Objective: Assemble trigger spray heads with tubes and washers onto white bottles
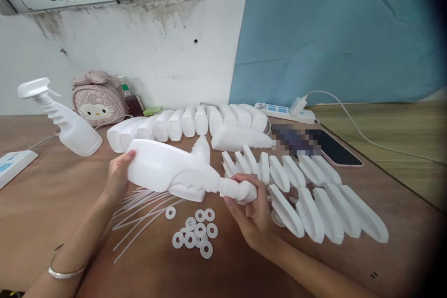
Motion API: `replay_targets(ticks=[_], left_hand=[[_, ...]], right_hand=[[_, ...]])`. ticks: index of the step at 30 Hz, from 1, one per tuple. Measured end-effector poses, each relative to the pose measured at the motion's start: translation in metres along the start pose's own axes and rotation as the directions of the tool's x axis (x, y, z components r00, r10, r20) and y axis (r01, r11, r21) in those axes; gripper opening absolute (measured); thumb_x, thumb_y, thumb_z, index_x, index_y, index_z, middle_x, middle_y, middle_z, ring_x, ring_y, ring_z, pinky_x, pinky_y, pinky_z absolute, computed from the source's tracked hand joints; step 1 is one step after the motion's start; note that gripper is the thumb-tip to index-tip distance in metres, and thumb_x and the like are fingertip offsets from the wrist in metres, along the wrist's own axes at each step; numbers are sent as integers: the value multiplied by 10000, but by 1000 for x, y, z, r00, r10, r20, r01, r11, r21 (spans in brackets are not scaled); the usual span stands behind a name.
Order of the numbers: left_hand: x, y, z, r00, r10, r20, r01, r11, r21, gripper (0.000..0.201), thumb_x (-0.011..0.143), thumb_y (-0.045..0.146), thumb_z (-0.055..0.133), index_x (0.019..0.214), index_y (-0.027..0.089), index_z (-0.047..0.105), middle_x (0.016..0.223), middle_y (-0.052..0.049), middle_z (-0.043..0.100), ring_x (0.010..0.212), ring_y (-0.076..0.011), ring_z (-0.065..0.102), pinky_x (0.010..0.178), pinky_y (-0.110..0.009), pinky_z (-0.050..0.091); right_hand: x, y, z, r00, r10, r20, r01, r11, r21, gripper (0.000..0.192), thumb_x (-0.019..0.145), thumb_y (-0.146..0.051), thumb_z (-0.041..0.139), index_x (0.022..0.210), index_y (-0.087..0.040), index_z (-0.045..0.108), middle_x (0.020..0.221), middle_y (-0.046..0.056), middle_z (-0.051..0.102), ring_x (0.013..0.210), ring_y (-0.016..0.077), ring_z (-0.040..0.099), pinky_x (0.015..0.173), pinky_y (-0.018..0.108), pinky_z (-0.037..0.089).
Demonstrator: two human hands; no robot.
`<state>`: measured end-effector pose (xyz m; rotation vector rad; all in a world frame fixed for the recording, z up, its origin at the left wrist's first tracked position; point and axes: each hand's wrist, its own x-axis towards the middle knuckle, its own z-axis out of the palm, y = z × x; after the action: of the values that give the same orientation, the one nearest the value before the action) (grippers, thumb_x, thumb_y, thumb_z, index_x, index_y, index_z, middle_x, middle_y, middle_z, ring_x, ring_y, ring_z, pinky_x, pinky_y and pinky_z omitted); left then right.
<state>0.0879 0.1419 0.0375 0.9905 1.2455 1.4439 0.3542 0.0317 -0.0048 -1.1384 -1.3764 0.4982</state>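
Note:
A white plastic spray bottle [164,165] lies sideways in the air between my hands. Its base end is gripped by my left hand [118,172], thumb on the top edge. Around the white spray trigger head [240,191] at its neck, the fingers of my right hand [254,216] are closed. Behind the held bottle, another white bottle [201,149] is partly hidden. Below lie several white ring washers [200,230] and thin white dip tubes [139,212]. Rows of white spray heads [312,214] rest just right of my right hand.
Several white bottles [174,125] line the back, with one more bottle [240,138] lying before them. An upright spray bottle [75,125], pink bag [99,102] and power strip [16,165] are left. A phone [335,147] and plugged-in power strip [279,111] are right.

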Motion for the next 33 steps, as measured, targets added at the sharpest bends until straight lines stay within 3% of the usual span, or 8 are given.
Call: replay_targets(ticks=[5, 12, 17, 21, 28, 33], left_hand=[[6, -10, -4, 999, 37, -20, -37, 999, 4, 446, 517, 486, 706, 655, 74, 603, 522, -25, 561, 431, -120, 485, 374, -195, 361], [8, -20, -7, 995, 94, -27, -94, 996, 13, 385, 556, 471, 671, 622, 104, 574, 512, 4, 504, 424, -98, 417, 387, -195, 291], [12, -25, -12, 983, 178, -55, -176, 984, 30, 340, 571, 433, 667, 552, 124, 527, 479, 31, 414, 426, -76, 336, 408, -190, 257], [13, -26, -14, 981, 191, -40, -190, 981, 39, 321, 568, 419, 666, 588, 119, 552, 510, 24, 435, 450, -82, 354, 436, -195, 280], [13, -26, -12, 982, 178, -64, -175, 983, 46, 334, 558, 436, 657, 559, 127, 530, 492, 25, 422, 438, -87, 350, 432, -200, 285], [14, -26, -14, 982, 179, -58, -179, 984, 6, 324, 568, 420, 666, 555, 126, 530, 482, 27, 425, 441, -86, 367, 441, -200, 324]], right_hand=[[1, -1, 0, 996, -6, 94, 2, 999, 37, 308, 770, -234, 580, 1044, -243, 438, 958, 53, 481, 835, 170, 505, 723, 307, 472], [-1, 1, -1, 985, 144, 97, -148, 988, 34, 331, 736, -283, 626, 1012, -236, 450, 867, 22, 523, 691, 139, 513, 593, 259, 459], [2, 1, -1, 998, 15, 60, -13, 1000, -22, 236, 737, -215, 623, 922, -234, 478, 902, 26, 541, 835, 175, 540, 736, 309, 455], [5, 3, 0, 998, -53, 35, 55, 998, -36, 163, 764, -195, 602, 888, -236, 503, 945, 45, 546, 907, 193, 538, 788, 350, 455], [5, 4, 1, 998, -33, 56, 36, 998, -56, 183, 766, -230, 605, 918, -242, 504, 941, 42, 565, 910, 201, 547, 809, 364, 451], [4, 1, -2, 993, 26, 114, -16, 996, -86, 214, 760, -265, 601, 947, -229, 503, 896, 35, 580, 804, 184, 559, 696, 302, 463]])
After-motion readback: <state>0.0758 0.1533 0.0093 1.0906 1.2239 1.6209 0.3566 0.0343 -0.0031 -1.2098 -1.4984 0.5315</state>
